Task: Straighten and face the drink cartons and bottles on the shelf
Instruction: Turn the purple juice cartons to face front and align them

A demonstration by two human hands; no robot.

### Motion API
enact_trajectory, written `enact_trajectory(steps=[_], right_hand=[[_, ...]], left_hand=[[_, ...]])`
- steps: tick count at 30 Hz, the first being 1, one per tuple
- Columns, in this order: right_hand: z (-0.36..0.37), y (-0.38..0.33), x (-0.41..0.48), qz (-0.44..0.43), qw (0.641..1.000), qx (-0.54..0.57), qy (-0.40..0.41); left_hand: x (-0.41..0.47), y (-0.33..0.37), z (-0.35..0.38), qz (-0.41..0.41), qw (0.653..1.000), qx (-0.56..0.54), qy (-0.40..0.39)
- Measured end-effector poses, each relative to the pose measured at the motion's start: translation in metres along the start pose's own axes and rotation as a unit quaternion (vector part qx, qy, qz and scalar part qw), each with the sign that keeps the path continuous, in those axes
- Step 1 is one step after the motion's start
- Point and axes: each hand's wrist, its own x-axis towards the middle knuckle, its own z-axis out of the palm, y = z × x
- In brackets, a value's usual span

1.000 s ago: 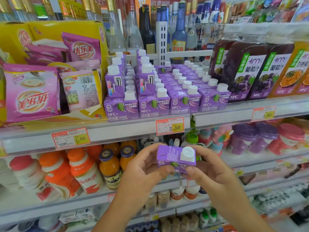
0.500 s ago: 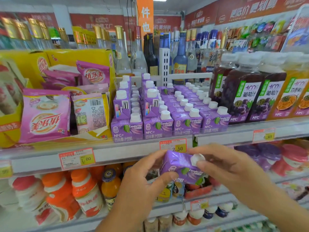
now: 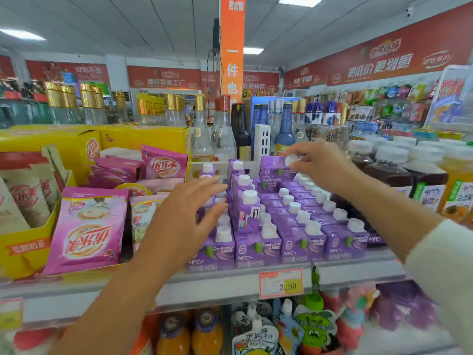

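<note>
Shop interior with red wall banners (image 3: pixel 371 60). Shelf (image 3: pixel 230 280) carries purple cartons (image 3: pixel 294 226) in rows. Right hand (image 3: pixel 320 165) pinches one carton (image 3: pixel 273 170) by its cap at the back row; left hand (image 3: pixel 189 211) holds nothing, fingers spread over the left column.

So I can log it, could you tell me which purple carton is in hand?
The rear carton raised above the other cartons; the right hand pinches its white cap.

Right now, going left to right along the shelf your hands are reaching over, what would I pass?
Yellow display box → big pink sachet pack → rows of purple cartons → dark juice bottles → orange juice bottle.
</note>
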Motion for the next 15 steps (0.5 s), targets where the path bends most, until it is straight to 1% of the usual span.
enact_trajectory(steps=[3,5,7,9,14,15], right_hand=[[0.024,0.014,0.028,0.023,0.999,-0.021,-0.029],[0.032,0.021,0.042,0.016,0.994,-0.074,-0.082],[0.039,0.026,0.052,0.002,0.980,-0.134,-0.145],[0.044,0.032,0.056,0.000,0.969,-0.158,-0.190],[0.048,0.047,0.062,0.021,0.962,-0.114,-0.246],[0.048,0.048,0.066,0.025,0.963,-0.102,-0.247]], left_hand=[[-0.004,-0.007,0.006,-0.006,0.999,-0.031,-0.016],[-0.003,-0.009,0.008,0.005,0.999,-0.031,-0.022],[-0.003,-0.011,0.009,0.007,0.999,-0.035,-0.022],[-0.004,-0.011,0.009,0.007,0.999,-0.042,-0.024],[-0.004,-0.013,0.009,0.008,0.999,-0.040,-0.020],[-0.004,-0.013,0.009,0.009,0.999,-0.040,-0.019]])
